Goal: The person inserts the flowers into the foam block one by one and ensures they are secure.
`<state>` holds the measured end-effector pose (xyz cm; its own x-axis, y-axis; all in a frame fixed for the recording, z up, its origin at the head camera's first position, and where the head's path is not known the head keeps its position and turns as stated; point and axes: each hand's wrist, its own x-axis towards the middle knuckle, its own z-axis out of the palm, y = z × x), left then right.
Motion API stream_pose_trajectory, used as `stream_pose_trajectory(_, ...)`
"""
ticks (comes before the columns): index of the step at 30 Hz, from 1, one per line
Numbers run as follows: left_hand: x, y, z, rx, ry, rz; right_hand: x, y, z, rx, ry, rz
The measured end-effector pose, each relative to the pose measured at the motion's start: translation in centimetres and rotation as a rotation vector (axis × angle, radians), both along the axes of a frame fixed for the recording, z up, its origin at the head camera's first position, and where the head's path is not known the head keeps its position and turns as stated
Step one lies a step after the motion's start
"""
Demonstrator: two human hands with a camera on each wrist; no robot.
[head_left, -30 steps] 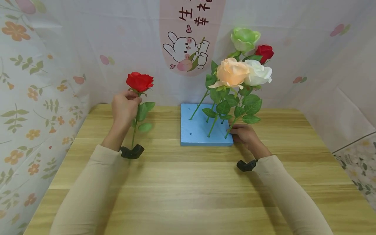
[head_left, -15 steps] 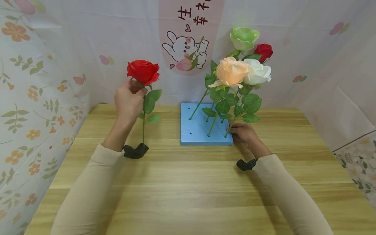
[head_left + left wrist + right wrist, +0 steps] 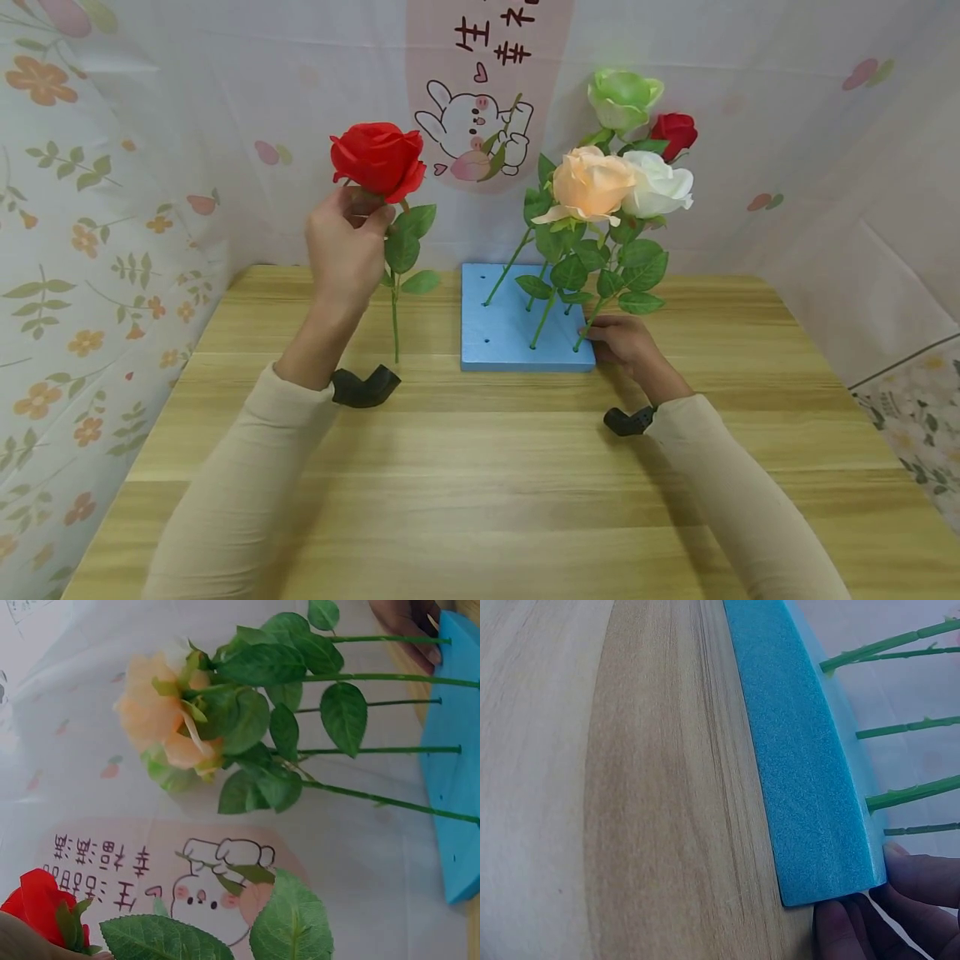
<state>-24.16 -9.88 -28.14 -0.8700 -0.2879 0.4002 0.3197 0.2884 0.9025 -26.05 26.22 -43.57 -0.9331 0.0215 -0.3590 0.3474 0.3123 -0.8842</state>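
Observation:
My left hand (image 3: 345,250) pinches an artificial red rose (image 3: 378,158) just under its bloom. The stem hangs upright, left of the blue foam block (image 3: 502,354) and apart from it. In the left wrist view the bloom (image 3: 41,904) shows at the lower left, with two leaves beside it. My right hand (image 3: 626,342) grips the block's right edge; in the right wrist view the thumb lies at its top edge and the other fingers at its side, partly hidden. Standing in the block are a peach rose (image 3: 592,183), white rose (image 3: 658,187), green rose (image 3: 624,100) and dark red rose (image 3: 675,133).
Small holes (image 3: 487,340) show on the block's left part. The wooden table (image 3: 465,483) reaches back to a printed cloth (image 3: 300,100) hanging behind it. A black wrist mount (image 3: 366,387) sits at the left cuff, another mount (image 3: 628,422) at the right.
My left hand has raised the red rose and moved it right, closer to the blue foam block. The right hand and the block have stayed in place.

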Motion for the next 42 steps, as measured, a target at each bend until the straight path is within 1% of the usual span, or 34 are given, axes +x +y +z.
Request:
stream_pose_trajectory(5,0.2,0.9,0.5,0.075,0.052,-0.026,0.0,-0.1,0.1,-0.009,-0.008,0.000)
stream_pose_trajectory(11,0.3,2.4,0.7,0.174,0.118,-0.077,0.0,-0.1,0.1,-0.016,-0.015,0.000)
stream_pose_trajectory(15,0.4,3.5,0.7,0.183,0.143,-0.110,0.0,0.0,0.0,-0.019,-0.009,0.006)
stream_pose_trajectory(18,0.5,4.4,0.7,0.173,0.157,-0.117,0.0,0.0,0.0,-0.020,-0.009,0.005)
stream_pose_trajectory(21,0.5,5.1,0.8,0.183,0.162,-0.128,0.0,-0.1,0.0,-0.020,-0.013,0.002)
stream_pose_trajectory(26,0.3,5.9,0.7,0.231,0.152,-0.159,-0.1,-0.2,0.0,-0.010,-0.015,-0.001)
stream_pose_trajectory(32,-0.2,6.6,0.1,0.250,0.135,-0.180,-0.1,-0.3,0.1,-0.004,-0.013,-0.003)
stream_pose_trajectory(37,-0.6,7.2,-0.4,0.255,0.156,-0.187,0.0,-0.2,0.1,-0.006,-0.024,-0.003)
stream_pose_trajectory(42,-0.9,7.6,-0.8,0.261,0.180,-0.186,0.0,-0.2,0.1,0.003,-0.032,-0.006)
